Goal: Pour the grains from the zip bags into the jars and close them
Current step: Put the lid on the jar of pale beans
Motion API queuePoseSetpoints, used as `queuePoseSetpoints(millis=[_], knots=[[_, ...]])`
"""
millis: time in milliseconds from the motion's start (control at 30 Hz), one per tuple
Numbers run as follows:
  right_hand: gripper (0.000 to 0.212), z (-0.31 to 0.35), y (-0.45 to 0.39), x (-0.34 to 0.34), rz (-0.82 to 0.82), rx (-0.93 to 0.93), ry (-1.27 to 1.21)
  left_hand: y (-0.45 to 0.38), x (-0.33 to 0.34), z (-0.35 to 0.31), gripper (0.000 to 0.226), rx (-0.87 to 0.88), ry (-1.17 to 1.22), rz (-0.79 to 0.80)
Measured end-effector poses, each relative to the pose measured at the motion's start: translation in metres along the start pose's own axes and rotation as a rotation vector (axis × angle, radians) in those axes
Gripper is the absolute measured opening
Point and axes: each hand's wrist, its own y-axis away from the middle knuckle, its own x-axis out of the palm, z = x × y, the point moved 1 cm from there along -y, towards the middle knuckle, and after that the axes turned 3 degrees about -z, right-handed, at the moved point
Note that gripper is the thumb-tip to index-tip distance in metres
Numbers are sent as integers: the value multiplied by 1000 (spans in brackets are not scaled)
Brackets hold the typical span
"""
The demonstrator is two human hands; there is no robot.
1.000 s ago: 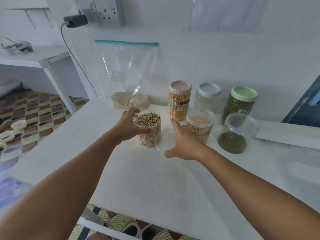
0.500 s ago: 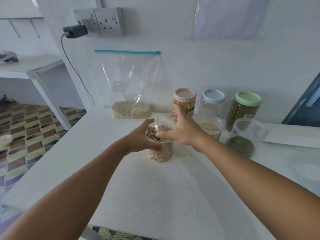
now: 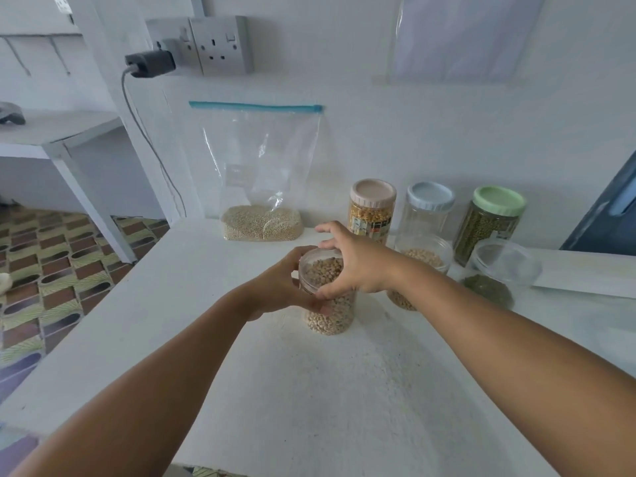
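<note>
- Both bare forearms reach in from the lower edge and meet over the middle of the white tabletop [image 3: 282, 390].
- The left hand [image 3: 278, 287] wraps the near-left side of a clear jar of pale beans [image 3: 328, 315], fingers curled round its upper wall and thumb along the front.
- The right hand [image 3: 358, 266] comes in from the right and sits over the mouth of that jar, thumb and fingers curled on the rim of a clear lid [image 3: 318, 270]; the index finger sticks out toward the wall. Whether the lid is fully seated cannot be told.
- The bean jar stands upright near the centre of the tabletop.
- One zip bag [image 3: 261, 173] with a blue seal leans upright against the wall behind the jar, with a layer of small pale grain in its bottom.
- Jars, six in all:
- three tall ones along the wall: a pink-lidded jar [image 3: 371, 208] of yellow kernels, a blue-lidded jar [image 3: 428, 210] that looks empty, a green-lidded jar [image 3: 488, 222] of green grain;
- in front of them, a clear jar of pale grain [image 3: 423, 259], partly hidden by the right wrist, and a clear jar of dark green grain [image 3: 499, 273];
- the bean jar in the hands.
- One double wall socket [image 3: 220, 44] holds one black plug [image 3: 149, 63] with a hanging cable.
</note>
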Motion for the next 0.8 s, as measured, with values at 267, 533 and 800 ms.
queuePoseSetpoints(millis=[267,533,800], knots=[[122,-4,2,0,9,8,10,-4,5,4,104,39,1,17],[128,-11,14,2,-91,96,20,-5,11,1,101,64,14,4],[119,-13,16,4,-79,103,86,-4,14,0,101,76,2,-2]])
